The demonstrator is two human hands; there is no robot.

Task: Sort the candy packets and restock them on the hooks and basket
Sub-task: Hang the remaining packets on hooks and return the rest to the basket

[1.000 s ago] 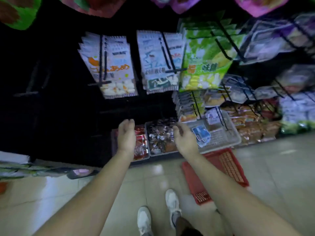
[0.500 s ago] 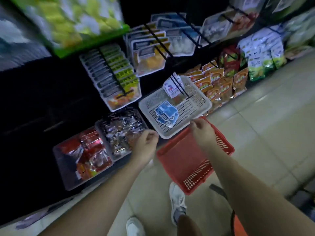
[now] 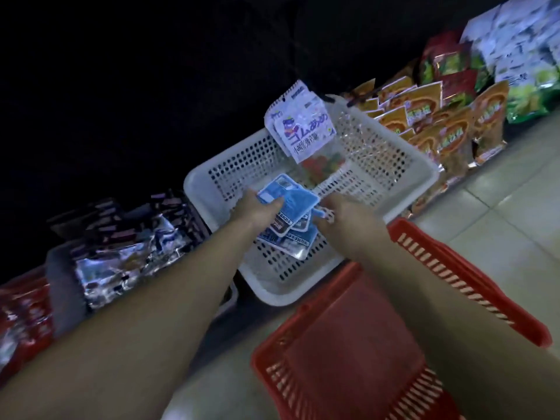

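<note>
Your hands have left the red basket (image 3: 466, 277) and tray for the white basket (image 3: 281, 299): your left hand (image 3: 257, 210) now grips the top blue packet (image 3: 291, 195), so sorting has begun. Your right hand (image 3: 339, 213) touches the pile's right edge; its grip I cannot tell. Dim aisle, tiled floor (image 3: 500, 222), red basket near right.

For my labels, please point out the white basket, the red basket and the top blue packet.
white basket (image 3: 281, 298): head view, on its near rim.
red basket (image 3: 348, 334): head view, on the bare floor inside.
top blue packet (image 3: 298, 197): head view, on the middle of its blue face.
</note>
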